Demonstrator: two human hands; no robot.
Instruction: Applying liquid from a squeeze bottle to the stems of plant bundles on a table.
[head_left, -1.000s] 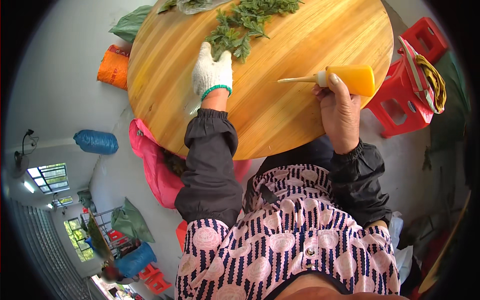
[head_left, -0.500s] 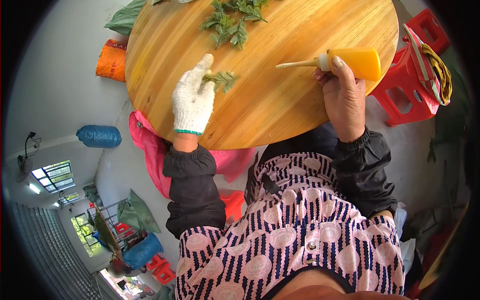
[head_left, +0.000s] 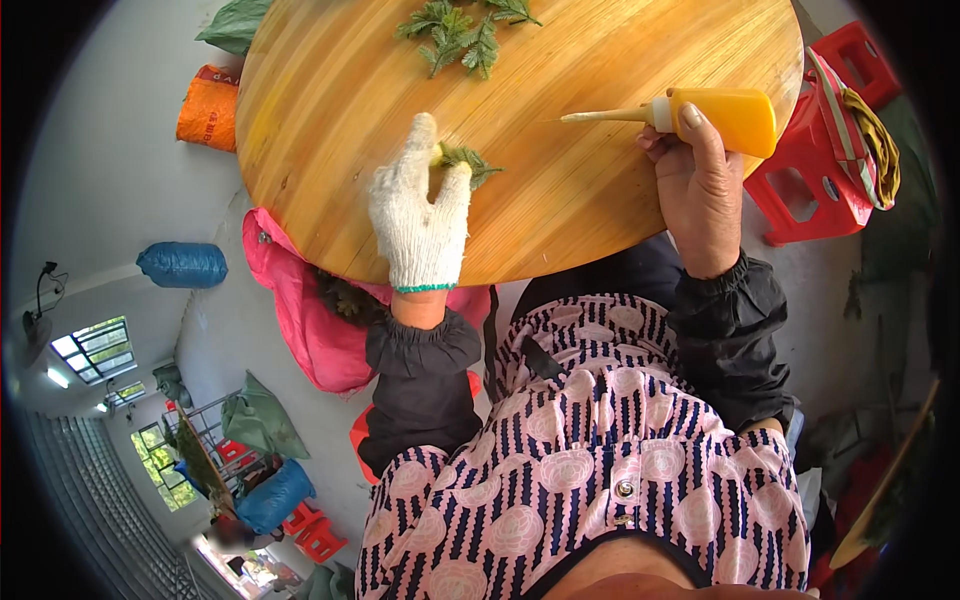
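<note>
The left hand (head_left: pixel 421 215), in a white knit glove, lies on the round wooden table (head_left: pixel 560 210) with its fingertips pinching a small green sprig (head_left: pixel 468 160). The right hand (head_left: pixel 700 185), bare, grips an orange squeeze bottle (head_left: pixel 725 115) lying sideways, its long pale nozzle pointing left over the tabletop, well apart from the sprig. More green leaves (head_left: pixel 462 30) lie at the far edge. A red stool (head_left: pixel 820 160) stands just right of the table; a pink bag (head_left: pixel 310 320) and an orange sack (head_left: pixel 207 105) lie on the floor to the left.
</note>
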